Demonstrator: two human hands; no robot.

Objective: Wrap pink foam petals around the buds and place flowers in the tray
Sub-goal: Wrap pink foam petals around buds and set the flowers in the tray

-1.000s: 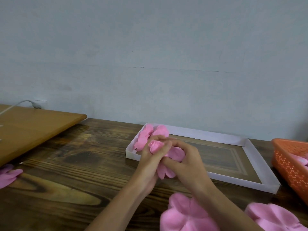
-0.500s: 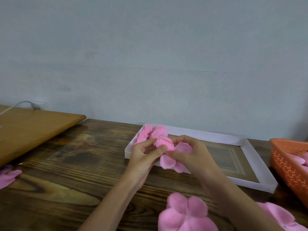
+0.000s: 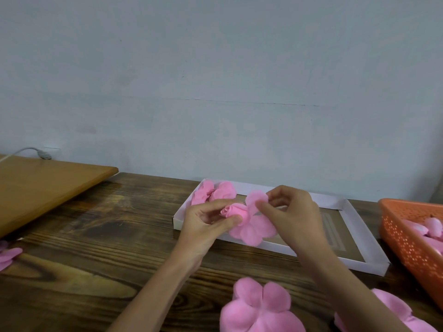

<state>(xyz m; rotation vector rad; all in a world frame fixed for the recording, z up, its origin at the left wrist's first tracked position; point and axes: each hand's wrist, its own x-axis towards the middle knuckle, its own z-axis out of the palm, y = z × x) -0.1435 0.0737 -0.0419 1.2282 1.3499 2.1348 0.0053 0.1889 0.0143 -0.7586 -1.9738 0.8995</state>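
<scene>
While the left hand (image 3: 206, 225) pinches the pink bud (image 3: 233, 210) over the near edge of the white tray (image 3: 359, 265), the right hand (image 3: 294, 219) pinches one foam petal (image 3: 256, 200) up beside it. I think wrapping is half done. Next, fold each petal snug round the bud. Finished flowers (image 3: 215, 194) fill the tray's far left corner; the middle has room, but the orange basket (image 3: 405, 248) sits close on the right

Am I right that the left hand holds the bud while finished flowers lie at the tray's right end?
Not quite: the head view shows the finished flowers at the tray's left end, not its right. The left hand does hold the bud.
</scene>
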